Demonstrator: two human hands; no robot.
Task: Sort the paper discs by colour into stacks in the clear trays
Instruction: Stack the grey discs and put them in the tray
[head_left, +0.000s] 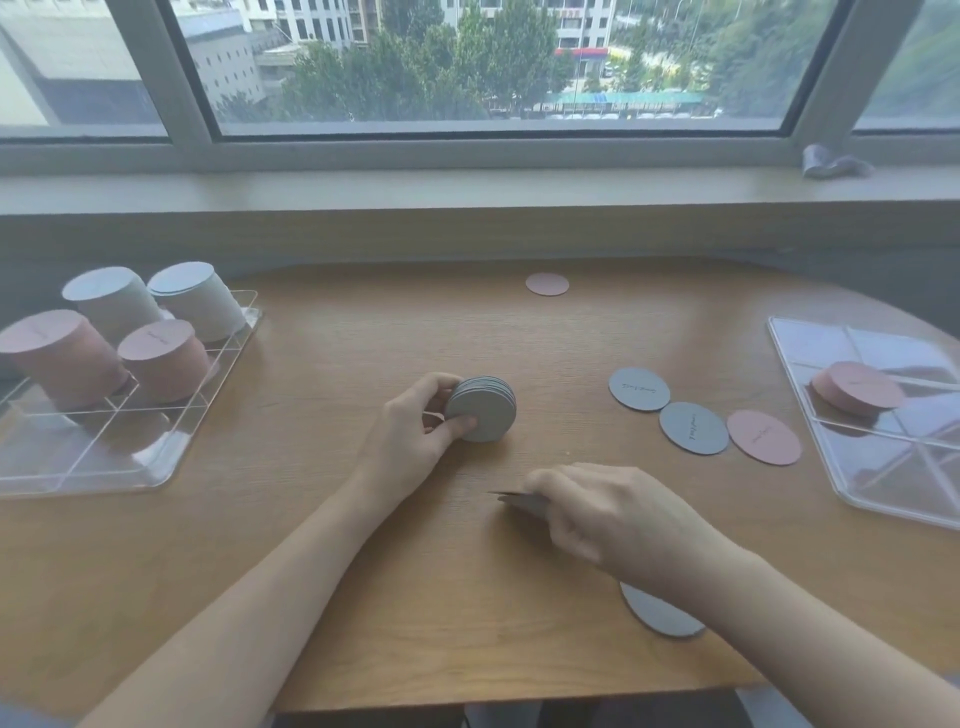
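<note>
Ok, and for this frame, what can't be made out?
Head view:
- Grey disc near the table edge: partly covered by the right forearm.
- What the right hand pinches: only a dark edge shows.
- Print on the discs: too small.
- Left tray and right tray: cut off by the frame edges.

Two clear trays (218, 364), five disc stacks (480, 408) and six loose discs (639, 389) show.

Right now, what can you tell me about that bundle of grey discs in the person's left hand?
The grey disc stack is a thick bundle of thin, matte paper rounds, edges slightly uneven. It stands on edge on the wooden table, flat face toward the camera. The left hand pinches it, thumb on the front face.
</note>
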